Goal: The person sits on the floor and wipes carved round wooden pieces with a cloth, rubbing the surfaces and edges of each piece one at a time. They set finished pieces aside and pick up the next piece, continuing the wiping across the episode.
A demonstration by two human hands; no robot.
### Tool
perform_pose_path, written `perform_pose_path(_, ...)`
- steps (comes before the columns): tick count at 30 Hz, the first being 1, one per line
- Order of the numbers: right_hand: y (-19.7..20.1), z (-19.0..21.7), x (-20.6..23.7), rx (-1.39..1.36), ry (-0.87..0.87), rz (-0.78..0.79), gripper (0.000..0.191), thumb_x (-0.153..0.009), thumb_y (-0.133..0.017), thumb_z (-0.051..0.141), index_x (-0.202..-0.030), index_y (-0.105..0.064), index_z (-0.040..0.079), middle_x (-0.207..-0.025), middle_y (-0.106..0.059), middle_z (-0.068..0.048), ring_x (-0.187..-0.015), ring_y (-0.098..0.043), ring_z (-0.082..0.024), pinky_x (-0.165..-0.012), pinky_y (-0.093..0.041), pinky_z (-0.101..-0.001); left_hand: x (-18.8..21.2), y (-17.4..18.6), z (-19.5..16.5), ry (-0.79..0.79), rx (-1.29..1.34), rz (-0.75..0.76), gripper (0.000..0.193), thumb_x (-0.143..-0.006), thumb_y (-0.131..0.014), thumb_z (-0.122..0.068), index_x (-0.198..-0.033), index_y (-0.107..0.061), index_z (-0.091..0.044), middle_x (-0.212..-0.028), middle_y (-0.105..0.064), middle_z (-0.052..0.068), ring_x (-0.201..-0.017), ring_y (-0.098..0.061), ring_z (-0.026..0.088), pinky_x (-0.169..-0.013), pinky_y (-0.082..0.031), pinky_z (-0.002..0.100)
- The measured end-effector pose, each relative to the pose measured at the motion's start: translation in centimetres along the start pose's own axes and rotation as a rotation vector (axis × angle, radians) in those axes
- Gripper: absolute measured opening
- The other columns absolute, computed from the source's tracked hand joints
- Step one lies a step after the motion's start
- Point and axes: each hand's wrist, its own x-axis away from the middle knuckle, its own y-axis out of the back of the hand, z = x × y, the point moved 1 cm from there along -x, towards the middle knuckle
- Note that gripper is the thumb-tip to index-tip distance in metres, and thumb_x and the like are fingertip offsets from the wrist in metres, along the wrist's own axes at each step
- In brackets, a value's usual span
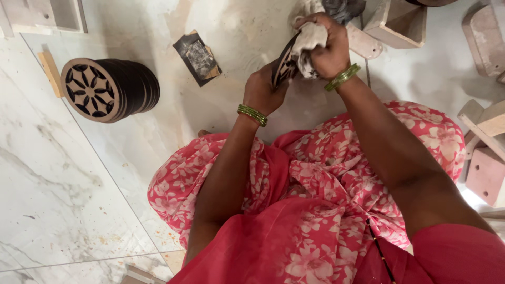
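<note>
— Pink floral cloth [315, 210] covers our lap; what's the left hand [261, 90] gripping?
— Fingers closed on a round dark carved wooden disc [284, 66], edge-up above the marble floor [63, 184], so our right hand [326, 44], clenching a grey rag [310, 39], wipes it.

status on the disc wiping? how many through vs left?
In hand: left hand holds one cut-out wooden disc on edge; right hand presses a whitish cloth against it. A stack of like discs lies on its side on the marble floor, apart from the hands. Whether that stack is finished or waiting cannot be told, so no count.
</note>
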Motion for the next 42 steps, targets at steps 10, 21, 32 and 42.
perform_pose_path(10,-0.2,0.4,-0.1,0.281,0.111,0.021,0.038,-0.081,-0.068,-0.010,-0.115,-0.073,0.007,-0.117,-0.074,-0.013,-0.110,-0.075,-0.027,-0.094,-0.062,-0.0378,0.2,-0.7,0.6,-0.009,0.084,-0.063,0.047,-0.087,-0.073,-0.012,-0.132,-0.063,-0.004,-0.109,-0.074,0.020,-0.100,-0.071,0.041,-0.085,-0.059,0.045)
perform_pose_path(21,-0.1,1.1,-0.3,0.259,0.337,0.096,0.039,-0.075,-0.070,0.001,-0.114,-0.069,0.005,-0.115,-0.074,-0.016,-0.109,-0.071,-0.031,-0.097,-0.058,-0.0424,0.0,-0.6,0.2,-0.012,0.019,-0.003,0.043,-0.085,-0.079,-0.017,-0.124,-0.067,-0.005,-0.102,-0.074,0.020,-0.093,-0.071,0.041,-0.078,-0.058,0.047)
perform_pose_path(32,0.1,0.1,-0.4,-0.253,-0.436,-0.082,0.039,-0.083,-0.051,-0.007,-0.115,-0.070,0.004,-0.107,-0.078,-0.005,-0.103,-0.076,-0.019,-0.091,-0.063,-0.0327,0.1,-0.6,0.4,-0.002,0.100,-0.088,0.047,-0.086,-0.075,-0.013,-0.130,-0.064,-0.002,-0.106,-0.075,0.020,-0.099,-0.074,0.038,-0.085,-0.060,0.044)
perform_pose_path(42,0.0,-0.4,0.3,0.536,0.432,0.146,0.050,-0.066,-0.080,0.004,-0.115,-0.070,0.007,-0.118,-0.071,-0.015,-0.109,-0.071,-0.036,-0.094,-0.058,-0.0454,0.1,-0.6,0.5,-0.082,0.061,-0.042,0.048,-0.081,-0.076,-0.012,-0.127,-0.066,-0.006,-0.104,-0.073,0.021,-0.090,-0.071,0.040,-0.077,-0.059,0.045)
